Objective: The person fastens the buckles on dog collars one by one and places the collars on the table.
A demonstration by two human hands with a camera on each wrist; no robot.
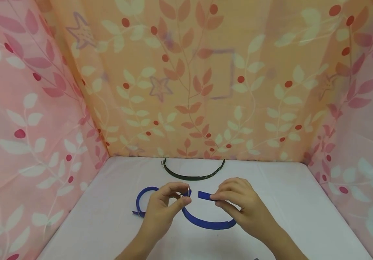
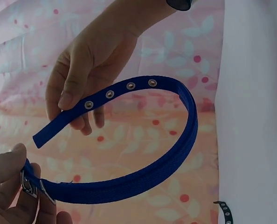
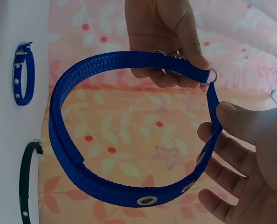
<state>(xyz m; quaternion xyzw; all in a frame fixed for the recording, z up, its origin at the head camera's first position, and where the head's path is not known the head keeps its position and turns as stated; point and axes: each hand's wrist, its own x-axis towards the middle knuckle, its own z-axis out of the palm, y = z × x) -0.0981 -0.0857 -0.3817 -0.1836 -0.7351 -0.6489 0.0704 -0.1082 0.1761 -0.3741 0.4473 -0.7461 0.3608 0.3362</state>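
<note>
A blue collar hangs in an open loop between my two hands above the white table. My left hand pinches its buckle end, where the metal buckle and rings sit. With thumb and fingertips, my right hand pinches the strap near its free tip. The tip points at the buckle end, with a small gap between them in the head view. Several metal eyelets run along the strap behind the tip. In the right wrist view, the tip overlaps the ring; whether they touch I cannot tell.
Another blue collar, buckled into a loop, lies on the table left of my left hand. A dark green collar lies open near the back edge. Leaf-patterned cloth encloses the table at the back and both sides.
</note>
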